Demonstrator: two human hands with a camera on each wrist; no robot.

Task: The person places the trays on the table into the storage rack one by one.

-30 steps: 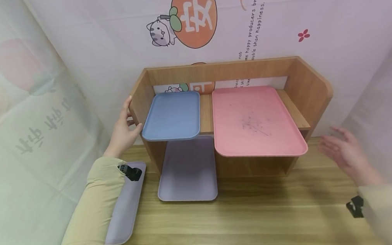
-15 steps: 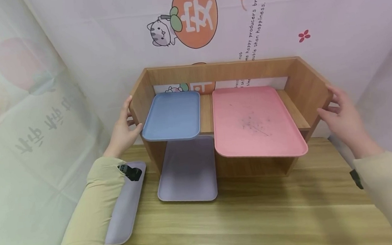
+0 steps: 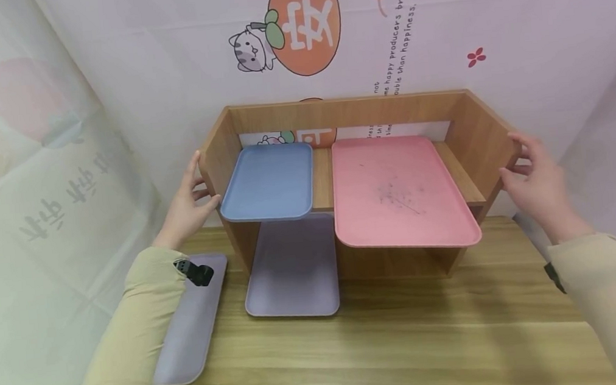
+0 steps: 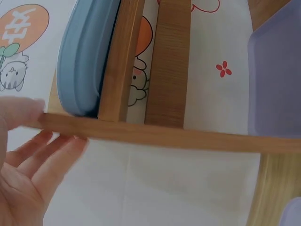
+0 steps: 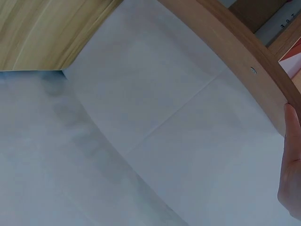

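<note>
Two sides of the shelf [image 3: 481, 144] are held: I see the left hand [image 3: 184, 208] pinching one between thumb and fingers, the right hand [image 3: 540, 193] gripping the other. It stands upright on the table [image 3: 382, 354], blue tray [image 3: 268, 181] and pink tray [image 3: 395, 188] on its upper level.

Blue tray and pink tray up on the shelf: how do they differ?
The pink tray is larger; the blue tray is smaller.
The pink tray bears dark marks near its middle; the blue tray looks plain.
The pink tray juts farther past the front of the shelf than the blue tray.
Both lie flat, with rounded corners.
</note>
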